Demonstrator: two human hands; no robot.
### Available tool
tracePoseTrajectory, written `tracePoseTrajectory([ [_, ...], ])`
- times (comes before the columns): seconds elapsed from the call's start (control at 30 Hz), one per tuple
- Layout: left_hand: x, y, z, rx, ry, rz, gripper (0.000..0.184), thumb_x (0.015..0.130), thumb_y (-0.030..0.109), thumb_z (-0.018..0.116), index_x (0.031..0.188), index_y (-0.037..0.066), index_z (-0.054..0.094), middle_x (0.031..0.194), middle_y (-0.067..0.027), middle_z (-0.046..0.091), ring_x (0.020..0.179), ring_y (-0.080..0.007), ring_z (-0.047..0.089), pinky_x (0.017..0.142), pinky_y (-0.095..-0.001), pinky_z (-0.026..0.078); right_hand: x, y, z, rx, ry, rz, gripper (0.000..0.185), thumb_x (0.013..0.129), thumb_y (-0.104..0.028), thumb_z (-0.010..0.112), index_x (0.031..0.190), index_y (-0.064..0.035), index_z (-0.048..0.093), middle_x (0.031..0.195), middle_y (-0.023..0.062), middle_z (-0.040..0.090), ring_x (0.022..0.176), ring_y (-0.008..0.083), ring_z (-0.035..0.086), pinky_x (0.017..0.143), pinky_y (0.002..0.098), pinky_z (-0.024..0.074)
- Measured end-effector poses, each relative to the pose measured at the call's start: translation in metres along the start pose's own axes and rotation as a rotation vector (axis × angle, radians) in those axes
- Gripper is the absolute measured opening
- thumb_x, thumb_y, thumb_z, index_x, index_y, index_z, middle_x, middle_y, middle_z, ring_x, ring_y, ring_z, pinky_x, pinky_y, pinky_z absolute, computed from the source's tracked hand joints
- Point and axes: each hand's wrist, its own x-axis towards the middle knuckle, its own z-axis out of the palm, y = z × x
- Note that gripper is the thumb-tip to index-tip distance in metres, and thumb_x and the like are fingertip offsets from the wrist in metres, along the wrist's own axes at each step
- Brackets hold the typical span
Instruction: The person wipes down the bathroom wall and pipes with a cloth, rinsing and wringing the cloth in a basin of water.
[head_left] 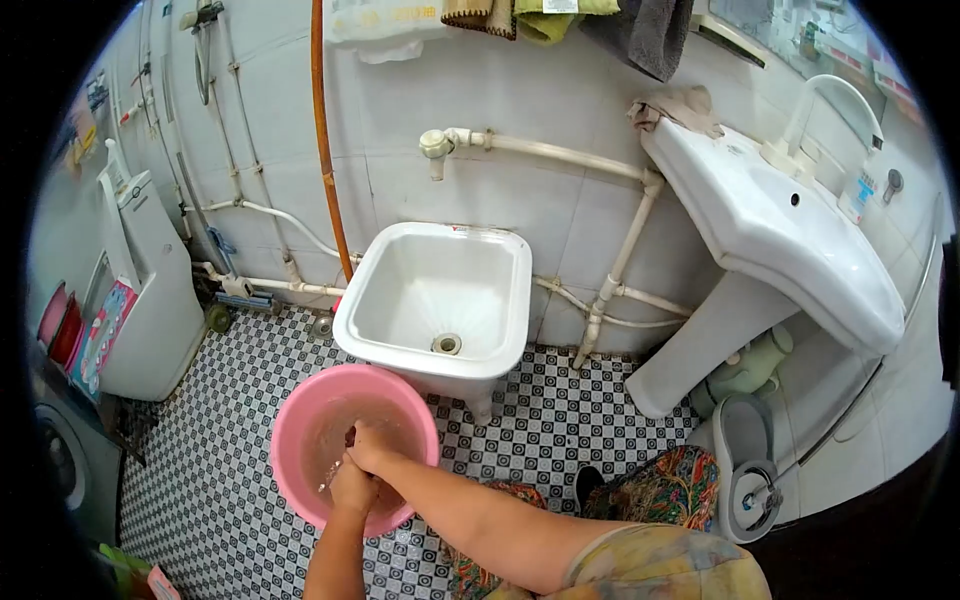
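A pink basin [285, 440] with cloudy water in it stands on the patterned floor. Over the water, inside its rim, my two hands are close together and touching. My left hand [352, 487] is closed, nearer to me, its fingers partly hidden. My right hand [371, 449] is closed around something small and dark [350, 436], which shows only a little at its far side and is too small to name. Just behind the basin is a white square mop sink [440, 290] with a drain.
A tap [436, 144] sticks out of the wall above the mop sink. On the right stand a pedestal washbasin [790, 220] and a grey bucket [742, 440]. A wooden pole [322, 130] leans at the wall. A washing machine [75, 460] is at the left edge.
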Motion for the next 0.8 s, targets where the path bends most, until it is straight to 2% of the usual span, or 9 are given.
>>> tracePoseTrajectory([
  [0.2,-0.013,0.016,-0.004,-0.209,0.242,0.099,0.045,0.065,0.019,0.069,0.099,0.0,0.044,0.081,-0.0211,0.061,0.076,-0.0364,0.059,0.067,-0.0428,0.046,0.012,0.011,0.003,0.064,0.093,-0.094,0.052,0.069,-0.021,0.065,0.112,-0.0012,0.043,0.104,0.0217,0.055,0.097,0.0333,0.054,0.084,0.0399,0.0423],
  [0.27,-0.015,0.011,0.001,-0.264,0.323,0.135,0.043,0.066,0.019,0.069,0.096,0.0,0.047,0.079,-0.0188,0.061,0.071,-0.033,0.06,0.065,-0.0401,0.047,0.008,0.008,-0.003,0.459,0.046,-0.063,0.056,0.069,-0.022,0.068,0.114,-0.0027,0.042,0.105,0.0179,0.053,0.097,0.0277,0.053,0.083,0.0368,0.0426],
  [0.37,-0.016,0.004,-0.004,-1.014,0.205,0.105,0.024,0.074,0.017,0.066,0.087,-0.002,0.057,0.077,-0.0052,0.057,0.065,-0.011,0.051,0.059,-0.0258,0.044,0.01,0.014,-0.014,0.843,-0.191,-0.005,0.064,0.072,-0.024,0.069,0.124,-0.0053,0.037,0.109,0.0138,0.05,0.1,0.0225,0.05,0.086,0.0326,0.0407],
  [0.4,-0.015,0.0,-0.004,-1.274,0.09,-0.012,0.022,0.078,0.016,0.062,0.093,0.0,0.057,0.078,-0.0053,0.058,0.064,-0.0122,0.053,0.058,-0.0259,0.044,0.012,0.015,-0.015,1.039,-0.276,-0.031,0.066,0.073,-0.025,0.069,0.127,-0.0061,0.036,0.11,0.013,0.049,0.102,0.0221,0.049,0.088,0.0318,0.0397],
  [0.5,-0.025,0.007,-0.02,-1.586,0.007,-0.118,0.027,0.083,0.025,0.057,0.097,0.002,0.055,0.075,-0.0052,0.057,0.059,-0.013,0.053,0.05,-0.0232,0.043,0.003,0.006,-0.025,1.009,-0.279,-0.018,0.068,0.076,-0.026,0.067,0.131,-0.009,0.032,0.12,0.0138,0.043,0.109,0.0227,0.045,0.092,0.031,0.0365],
  [0.57,-0.033,0.009,-0.031,-1.928,-0.398,-0.057,0.037,0.086,0.036,0.048,0.093,0.0,0.053,0.072,-0.006,0.055,0.053,-0.0135,0.052,0.041,-0.0198,0.041,-0.011,-0.002,-0.033,1.097,-0.339,-0.022,0.067,0.076,-0.027,0.067,0.132,-0.0131,0.032,0.126,0.0155,0.039,0.114,0.0228,0.04,0.094,0.032,0.0348],
  [0.6,-0.03,0.01,-0.026,-1.936,-0.362,-0.13,0.042,0.086,0.041,0.046,0.089,-0.001,0.051,0.067,-0.008,0.053,0.046,-0.0124,0.049,0.033,-0.016,0.036,-0.002,0.006,-0.021,1.166,-0.335,-0.011,0.065,0.077,-0.027,0.067,0.132,-0.015,0.033,0.123,0.0141,0.043,0.108,0.0214,0.046,0.088,0.0313,0.0403],
  [0.7,-0.029,0.017,-0.028,-2.012,-0.57,-0.164,0.045,0.083,0.044,0.049,0.087,-0.001,0.051,0.064,-0.0101,0.053,0.044,-0.0136,0.048,0.032,-0.0159,0.035,-0.012,-0.003,-0.037,1.284,-0.539,0.028,0.061,0.078,-0.024,0.065,0.131,-0.0158,0.035,0.105,0.0091,0.055,0.084,0.0167,0.057,0.067,0.0283,0.0488],
  [0.8,-0.019,0.012,-0.024,-1.893,-0.527,-0.25,0.041,0.084,0.042,0.05,0.09,0.002,0.049,0.067,-0.0118,0.053,0.044,-0.0151,0.048,0.031,-0.0161,0.033,-0.003,0.002,-0.031,1.277,-0.512,0.0,0.046,0.08,-0.02,0.062,0.122,-0.0131,0.045,0.093,0.0067,0.058,0.077,0.0174,0.058,0.065,0.0296,0.0494],
])
